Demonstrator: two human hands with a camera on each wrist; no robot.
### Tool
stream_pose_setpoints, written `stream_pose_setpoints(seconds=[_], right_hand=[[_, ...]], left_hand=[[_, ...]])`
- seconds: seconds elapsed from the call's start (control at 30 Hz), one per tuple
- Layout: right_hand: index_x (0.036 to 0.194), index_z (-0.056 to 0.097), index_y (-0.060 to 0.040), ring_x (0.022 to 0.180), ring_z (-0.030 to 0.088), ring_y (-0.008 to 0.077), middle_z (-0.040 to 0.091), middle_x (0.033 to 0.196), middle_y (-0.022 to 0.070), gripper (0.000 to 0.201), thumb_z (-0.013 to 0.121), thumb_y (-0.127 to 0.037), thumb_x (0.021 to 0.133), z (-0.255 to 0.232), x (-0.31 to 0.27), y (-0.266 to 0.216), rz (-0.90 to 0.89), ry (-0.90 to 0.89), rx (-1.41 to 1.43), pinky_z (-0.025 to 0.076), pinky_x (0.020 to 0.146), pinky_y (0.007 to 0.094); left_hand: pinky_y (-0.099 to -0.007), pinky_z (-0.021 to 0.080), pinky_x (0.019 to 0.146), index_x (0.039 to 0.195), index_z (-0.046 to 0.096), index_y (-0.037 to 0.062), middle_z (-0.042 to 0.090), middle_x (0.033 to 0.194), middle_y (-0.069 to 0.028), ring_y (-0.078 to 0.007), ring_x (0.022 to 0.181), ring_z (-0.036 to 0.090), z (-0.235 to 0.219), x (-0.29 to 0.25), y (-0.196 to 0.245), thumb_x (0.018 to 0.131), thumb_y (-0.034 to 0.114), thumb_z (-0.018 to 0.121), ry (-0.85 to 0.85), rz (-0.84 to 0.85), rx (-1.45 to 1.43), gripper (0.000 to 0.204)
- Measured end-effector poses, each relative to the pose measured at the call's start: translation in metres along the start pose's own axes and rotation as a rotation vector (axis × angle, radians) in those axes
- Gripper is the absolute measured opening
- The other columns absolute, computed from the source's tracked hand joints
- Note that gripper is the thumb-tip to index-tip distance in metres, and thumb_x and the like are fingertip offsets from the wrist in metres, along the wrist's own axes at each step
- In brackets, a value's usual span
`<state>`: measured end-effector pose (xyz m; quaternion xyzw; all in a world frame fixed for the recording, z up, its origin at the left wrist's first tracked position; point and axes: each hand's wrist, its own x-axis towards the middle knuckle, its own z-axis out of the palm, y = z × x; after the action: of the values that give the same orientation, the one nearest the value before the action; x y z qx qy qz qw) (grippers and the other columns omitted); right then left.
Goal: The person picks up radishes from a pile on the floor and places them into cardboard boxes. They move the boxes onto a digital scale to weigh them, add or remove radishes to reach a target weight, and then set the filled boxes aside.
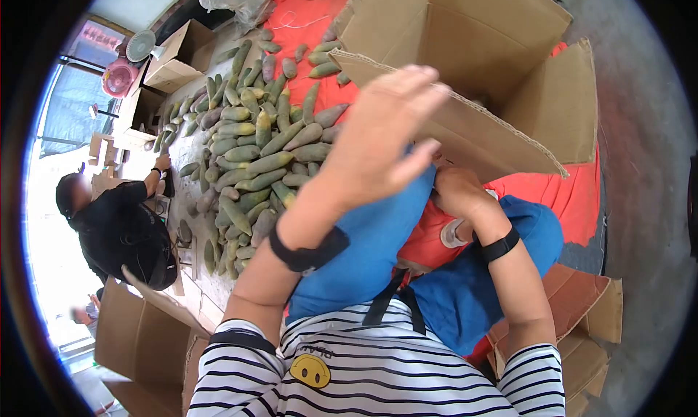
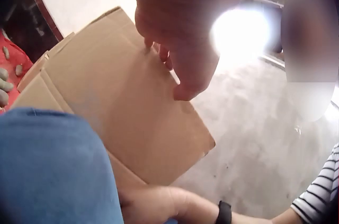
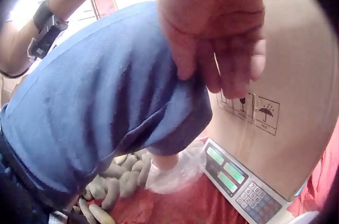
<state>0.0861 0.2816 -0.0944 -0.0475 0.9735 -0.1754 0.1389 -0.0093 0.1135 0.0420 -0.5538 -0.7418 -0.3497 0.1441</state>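
Note:
A large open cardboard box (image 1: pixel 502 61) stands in front of me, its near flap (image 1: pixel 465 126) folded outward. My left hand (image 1: pixel 378 141) is raised over the flap's left part, fingers extended and thumb spread apart. In the left wrist view its fingertips overlap the cardboard flap (image 2: pixel 122 91) at the edge. My right hand (image 1: pixel 465 191) is low, just below the flap and beside my knee. The right wrist view shows that hand's fingers (image 3: pixel 233 70) hanging loosely before the printed box side (image 3: pixel 286 75). Neither hand holds anything. Under the box sits a digital scale (image 3: pixel 238 181).
A big heap of long green vegetables (image 1: pixel 247 155) lies on the left, partly on a red cloth (image 1: pixel 291 17). Beyond it a person in black (image 1: pixel 123 228) reaches towards the heap. More open boxes (image 1: pixel 145 337) stand at lower left and lower right. A clear plastic bag (image 3: pixel 180 171) lies beside the scale.

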Motion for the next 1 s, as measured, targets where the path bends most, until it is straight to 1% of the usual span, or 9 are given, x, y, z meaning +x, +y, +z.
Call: stream_pose_setpoints(seconds=[0.17,0.27,0.33,0.53,0.57,0.67,0.77,0.87,1.0], right_hand=[[0.078,0.068,0.0035,0.085,0.064,0.0385,0.067,0.089,0.0216,0.019,0.061,-0.014,0.075,-0.009,-0.008,-0.002,-0.007,-0.04,-0.023,0.052,0.076,0.045],[0.084,0.072,-0.0014,0.092,0.065,0.0368,0.068,0.094,0.0202,0.018,0.06,-0.009,0.072,-0.02,-0.009,-0.006,0.05,-0.129,-0.036,0.053,0.079,0.043],[0.083,0.072,-0.0011,0.09,0.065,0.0373,0.068,0.09,0.0202,0.018,0.061,-0.008,0.071,-0.016,-0.009,-0.002,0.017,-0.075,0.041,0.053,0.078,0.0434],[0.085,0.067,0.0005,0.084,0.062,0.0411,0.066,0.089,0.0204,0.02,0.065,-0.008,0.067,-0.008,-0.012,0.005,0.089,-0.07,0.045,0.05,0.072,0.0452],[0.085,0.067,0.0005,0.084,0.062,0.0411,0.066,0.089,0.0204,0.02,0.065,-0.008,0.067,-0.005,-0.014,0.01,0.088,-0.09,0.035,0.05,0.072,0.0452],[0.106,0.065,-0.0027,0.087,0.061,0.0417,0.066,0.097,0.0225,0.04,0.066,-0.004,0.066,-0.007,-0.018,0.011,0.171,-0.117,0.14,0.051,0.073,0.0443],[0.12,0.06,-0.0059,0.096,0.062,0.0403,0.065,0.105,0.0223,0.053,0.068,-0.005,0.067,-0.021,-0.02,0.0,0.263,-0.103,0.277,0.051,0.078,0.0423],[0.095,0.063,0.0017,0.087,0.063,0.0416,0.065,0.091,0.0236,0.028,0.07,-0.005,0.069,-0.029,-0.017,-0.014,0.381,-0.044,0.49,0.051,0.073,0.0447],[0.103,0.061,0.0014,0.091,0.062,0.0411,0.065,0.094,0.023,0.034,0.072,-0.009,0.073,-0.021,-0.013,-0.012,0.244,-0.015,0.258,0.051,0.076,0.0435]], left_hand=[[-0.0374,0.04,0.102,0.123,0.057,0.0022,0.058,0.127,-0.0147,-0.0278,0.119,0.054,-0.069,-0.05,-0.031,0.087,0.01,0.064,0.195,-0.302,0.295,0.037],[-0.0349,0.047,0.091,0.117,0.058,0.0019,0.063,0.113,-0.0142,-0.0257,0.104,0.061,-0.09,-0.115,-0.073,0.088,0.018,0.065,-0.009,-0.689,0.315,0.034],[-0.039,0.047,0.09,0.112,0.06,-0.0013,0.063,0.108,-0.0193,-0.0333,0.102,0.061,-0.083,-0.153,-0.088,0.087,0.02,0.065,-0.111,-0.821,0.234,0.034],[-0.0406,0.049,0.082,0.102,0.061,-0.0035,0.065,0.096,-0.0223,-0.0352,0.092,0.063,-0.012,-0.267,-0.144,0.084,0.029,0.066,-0.462,-1.137,0.002,0.038],[-0.0377,0.049,0.073,0.097,0.059,-0.003,0.065,0.087,-0.0157,-0.0259,0.081,0.062,0.004,-0.284,-0.15,0.084,0.026,0.069,-0.495,-1.219,-0.017,0.034],[-0.0364,0.049,0.073,0.092,0.059,-0.0025,0.064,0.083,-0.0153,-0.0257,0.079,0.062,0.048,-0.34,-0.174,0.082,0.027,0.069,-0.568,-1.232,-0.065,0.032],[-0.0427,0.049,0.078,0.092,0.062,-0.002,0.065,0.088,-0.0217,-0.0376,0.087,0.064,0.08,-0.377,-0.184,0.082,0.03,0.064,-0.613,-1.36,-0.087,0.034],[-0.0441,0.049,0.08,0.094,0.062,-0.0016,0.065,0.091,-0.0228,-0.0395,0.09,0.063,0.099,-0.4,-0.194,0.082,0.026,0.062,-0.577,-1.376,-0.062,0.03],[-0.0468,0.048,0.084,0.097,0.061,-0.0009,0.065,0.098,-0.0237,-0.0406,0.095,0.061,0.122,-0.4,-0.201,0.083,0.018,0.058,-0.458,-1.317,0.04,0.024]])
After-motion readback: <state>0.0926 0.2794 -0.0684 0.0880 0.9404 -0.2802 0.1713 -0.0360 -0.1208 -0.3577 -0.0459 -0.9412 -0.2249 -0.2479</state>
